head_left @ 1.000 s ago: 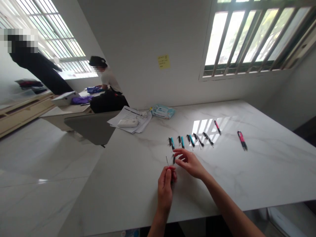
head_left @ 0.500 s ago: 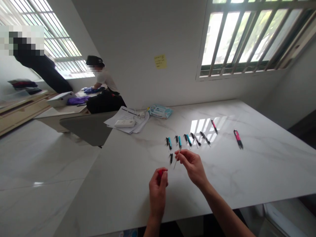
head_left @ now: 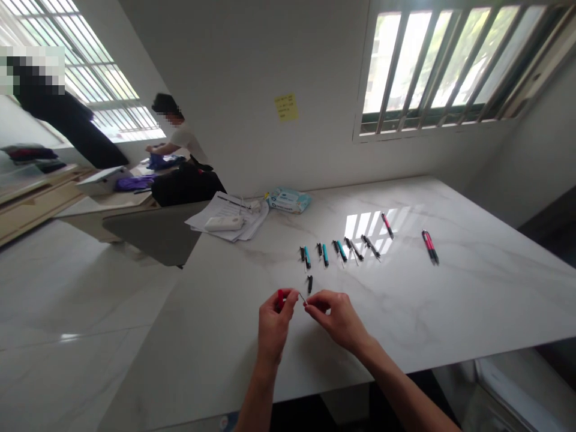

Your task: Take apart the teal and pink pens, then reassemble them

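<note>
My left hand (head_left: 274,327) is closed around a red pen barrel (head_left: 281,298), of which only a short part shows between the fingers. Pinched in my right hand (head_left: 339,318) is a thin pen refill (head_left: 303,298). The refill slants across the small gap between the hands, its far end at my left fingertips; whether they grip it too I cannot tell. Just beyond the hands lies a black upper pen part (head_left: 309,284) with a clip. Farther back is a row of pens taken apart, among them a teal pen barrel (head_left: 325,255), with black tops and refills beside them.
Two red-and-black pens (head_left: 430,247) lie together on the right, another red pen (head_left: 387,225) near the back. Papers (head_left: 216,213) with a white device (head_left: 224,223) and a wipes pack (head_left: 288,200) sit at the back left. A co-worker (head_left: 184,141) sits at another table.
My right hand has brought the refill down and left to my left hand. My left hand has risen slightly with the red barrel. The view has shifted a little.
</note>
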{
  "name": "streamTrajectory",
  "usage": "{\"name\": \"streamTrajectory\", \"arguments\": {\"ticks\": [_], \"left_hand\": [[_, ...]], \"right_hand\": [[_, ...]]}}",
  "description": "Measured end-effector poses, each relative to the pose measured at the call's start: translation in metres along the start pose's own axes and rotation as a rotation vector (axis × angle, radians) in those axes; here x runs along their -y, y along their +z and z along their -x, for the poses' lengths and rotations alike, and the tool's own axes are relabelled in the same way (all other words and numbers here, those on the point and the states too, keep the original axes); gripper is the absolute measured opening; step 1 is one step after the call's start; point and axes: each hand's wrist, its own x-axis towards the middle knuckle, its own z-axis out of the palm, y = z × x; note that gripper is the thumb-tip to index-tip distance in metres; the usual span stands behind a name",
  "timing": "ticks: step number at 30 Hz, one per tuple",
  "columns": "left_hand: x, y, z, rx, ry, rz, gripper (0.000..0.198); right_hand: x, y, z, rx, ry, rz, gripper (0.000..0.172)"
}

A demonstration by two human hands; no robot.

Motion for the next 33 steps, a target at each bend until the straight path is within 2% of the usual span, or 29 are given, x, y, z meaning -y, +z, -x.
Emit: {"name": "streamTrajectory", "arguments": {"ticks": [3,7,11,17,20,22,25,27,30,33], "left_hand": [[0.001,0.003,-0.001,0.045,-0.017,-0.010,0.043],[0.005,0.004,-0.005,-0.007,-0.037,-0.018,0.048],[0.004,0.001,-0.018,-0.072,-0.040,0.022,0.051],[-0.001,-0.009,-0.040,-0.046,-0.010,0.004,0.054],[-0.001,-0.019,-0.052,-0.063,0.010,-0.154,0.050],[0.000,-0.021,-0.058,0.007,0.044,-0.323,0.042],[-0.001,-0.014,-0.063,0.111,0.106,-0.581,0.031],[-0.003,-0.004,-0.064,0.128,0.132,-0.711,0.026],[-0.006,0.004,-0.064,0.146,0.130,-0.796,0.023],[-0.005,0.000,-0.064,0.143,0.098,-0.772,0.023]], "right_hand": [[0.000,0.000,-0.002,0.010,0.035,-0.019,0.014],[-0.003,-0.001,-0.003,0.036,0.062,-0.013,0.014],[-0.011,-0.005,-0.005,0.013,0.078,0.065,0.013],[-0.013,-0.011,-0.001,0.067,0.039,0.046,0.013],[-0.013,-0.015,0.004,0.041,0.069,0.047,0.013],[-0.015,-0.017,0.006,0.001,0.095,0.062,0.015],[-0.020,-0.019,0.005,-0.095,0.111,0.141,0.020],[-0.024,-0.018,0.001,-0.123,0.114,0.228,0.022],[-0.029,-0.015,-0.003,-0.099,0.105,0.333,0.023],[-0.034,-0.013,-0.004,-0.100,0.095,0.365,0.023]]}}
